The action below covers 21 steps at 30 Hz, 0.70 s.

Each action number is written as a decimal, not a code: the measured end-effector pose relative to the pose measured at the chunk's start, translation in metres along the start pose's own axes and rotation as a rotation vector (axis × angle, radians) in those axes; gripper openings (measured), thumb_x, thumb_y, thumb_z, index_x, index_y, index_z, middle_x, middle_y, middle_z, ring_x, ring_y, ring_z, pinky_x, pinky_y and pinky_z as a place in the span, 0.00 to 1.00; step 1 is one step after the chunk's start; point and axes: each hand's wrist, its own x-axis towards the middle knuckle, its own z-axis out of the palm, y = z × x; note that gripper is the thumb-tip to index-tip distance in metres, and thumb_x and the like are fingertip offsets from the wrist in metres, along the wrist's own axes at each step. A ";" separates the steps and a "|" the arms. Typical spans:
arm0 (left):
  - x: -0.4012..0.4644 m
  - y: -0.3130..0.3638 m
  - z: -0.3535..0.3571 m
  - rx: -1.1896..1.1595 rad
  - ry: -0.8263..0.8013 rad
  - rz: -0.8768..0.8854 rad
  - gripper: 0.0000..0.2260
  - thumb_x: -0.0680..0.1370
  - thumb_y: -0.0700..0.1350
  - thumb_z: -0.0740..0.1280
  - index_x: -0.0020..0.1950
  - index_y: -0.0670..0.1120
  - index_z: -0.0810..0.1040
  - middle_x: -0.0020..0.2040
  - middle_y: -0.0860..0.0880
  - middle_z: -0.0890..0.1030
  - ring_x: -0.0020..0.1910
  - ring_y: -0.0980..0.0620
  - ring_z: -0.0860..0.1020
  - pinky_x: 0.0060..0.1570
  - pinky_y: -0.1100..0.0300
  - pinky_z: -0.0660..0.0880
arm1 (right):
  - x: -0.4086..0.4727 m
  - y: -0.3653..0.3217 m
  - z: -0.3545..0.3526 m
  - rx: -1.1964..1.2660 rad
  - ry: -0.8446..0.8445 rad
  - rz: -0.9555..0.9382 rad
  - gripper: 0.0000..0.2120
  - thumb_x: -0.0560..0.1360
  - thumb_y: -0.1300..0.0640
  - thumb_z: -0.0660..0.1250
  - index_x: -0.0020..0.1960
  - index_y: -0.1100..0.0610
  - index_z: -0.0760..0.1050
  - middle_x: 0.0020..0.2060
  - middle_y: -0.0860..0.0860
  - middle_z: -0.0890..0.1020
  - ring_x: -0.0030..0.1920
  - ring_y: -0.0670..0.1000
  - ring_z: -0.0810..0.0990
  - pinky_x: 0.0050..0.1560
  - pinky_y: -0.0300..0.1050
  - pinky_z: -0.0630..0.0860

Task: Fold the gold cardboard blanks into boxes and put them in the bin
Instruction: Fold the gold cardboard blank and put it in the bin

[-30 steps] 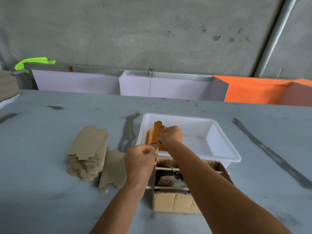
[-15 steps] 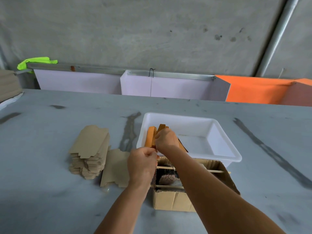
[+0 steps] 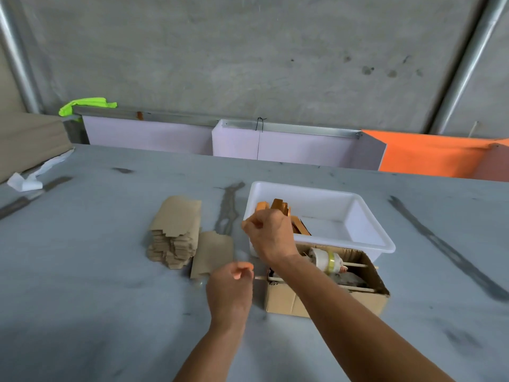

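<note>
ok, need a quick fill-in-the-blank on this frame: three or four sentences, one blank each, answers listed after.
1. The folded gold boxes stand in the left end of the ___ bin.
2. The stack of flat blanks lies to the ___ of that bin.
3. The open cardboard carton nearer the person holds a roll of ___.
4. Both hands, left and right, have their fingers ___.

Answers: white; left; tape; curled

Soft, even daylight with faint shadows; left hand (image 3: 230, 292) motion-blurred, and wide-angle bending bows the frame edges.
</note>
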 end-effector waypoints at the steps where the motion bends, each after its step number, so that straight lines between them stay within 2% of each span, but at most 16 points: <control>1: -0.001 -0.005 -0.005 0.005 0.011 -0.010 0.12 0.73 0.37 0.66 0.32 0.50 0.79 0.37 0.44 0.83 0.43 0.40 0.80 0.47 0.46 0.77 | -0.005 -0.003 0.004 -0.004 -0.028 -0.015 0.08 0.75 0.63 0.64 0.40 0.63 0.80 0.39 0.57 0.82 0.40 0.55 0.79 0.41 0.42 0.73; 4: -0.001 -0.021 -0.021 0.033 0.078 -0.038 0.11 0.72 0.37 0.66 0.32 0.47 0.79 0.39 0.40 0.82 0.44 0.37 0.80 0.47 0.42 0.78 | -0.019 -0.005 0.026 -0.045 -0.134 -0.057 0.09 0.75 0.64 0.63 0.48 0.63 0.82 0.46 0.58 0.84 0.47 0.55 0.81 0.52 0.45 0.75; 8: 0.001 -0.034 -0.038 -0.004 0.170 -0.058 0.13 0.71 0.35 0.66 0.29 0.47 0.79 0.37 0.39 0.81 0.39 0.37 0.79 0.45 0.42 0.76 | -0.024 0.000 0.061 -0.219 -0.308 -0.063 0.13 0.77 0.61 0.63 0.60 0.60 0.77 0.58 0.57 0.80 0.59 0.56 0.77 0.61 0.46 0.73; 11: 0.004 -0.038 -0.047 -0.017 0.221 -0.067 0.17 0.72 0.35 0.67 0.25 0.51 0.78 0.34 0.43 0.82 0.39 0.38 0.80 0.44 0.42 0.78 | -0.026 0.006 0.080 -0.489 -0.384 -0.128 0.12 0.78 0.62 0.61 0.61 0.61 0.74 0.58 0.59 0.77 0.60 0.58 0.75 0.55 0.48 0.73; 15: 0.007 -0.038 -0.049 -0.015 0.253 -0.062 0.17 0.71 0.35 0.67 0.27 0.53 0.78 0.32 0.48 0.81 0.36 0.42 0.79 0.45 0.44 0.79 | -0.033 0.014 0.093 -0.701 -0.381 -0.243 0.16 0.77 0.61 0.64 0.63 0.62 0.70 0.59 0.58 0.75 0.62 0.57 0.69 0.56 0.49 0.71; 21: 0.012 -0.044 -0.052 -0.039 0.280 -0.049 0.19 0.71 0.34 0.67 0.24 0.53 0.76 0.28 0.50 0.80 0.34 0.41 0.78 0.42 0.42 0.78 | -0.041 0.014 0.090 -0.869 -0.350 -0.483 0.06 0.77 0.61 0.62 0.52 0.57 0.76 0.50 0.56 0.81 0.55 0.57 0.74 0.52 0.48 0.66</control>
